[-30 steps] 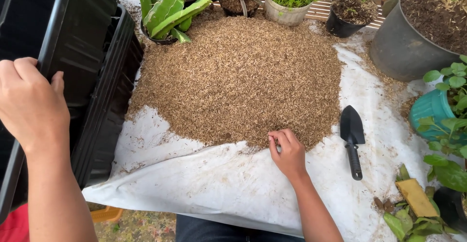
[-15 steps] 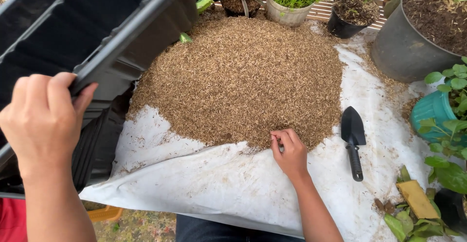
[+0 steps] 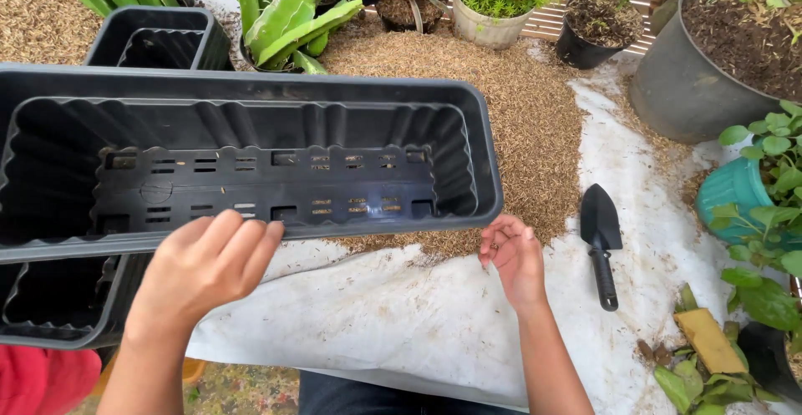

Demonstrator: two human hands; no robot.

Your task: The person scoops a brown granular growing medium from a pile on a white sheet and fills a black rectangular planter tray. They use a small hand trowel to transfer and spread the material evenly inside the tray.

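The left hand point(image 3: 205, 269) is holding the near rim of a long black planter box point(image 3: 251, 160), w/ fingers bent over the edge. The box is hanging flat above the white sheet point(image 3: 401, 323), over the left side of the husk pile point(image 3: 518, 106). The right hand point(image 3: 514, 256) is sitting half open by the box's right corner; probably not gripping, but that's hard to see.

One hand is doing the carrying, so the box may be tipping & dropping onto the pile, throwing husks off the sheet. It could also bump the small black trowel point(image 3: 600, 244).

Pots & plants are crowding the far & right edges of the sheet. More black boxes point(image 3: 159, 37) are sitting on the left.
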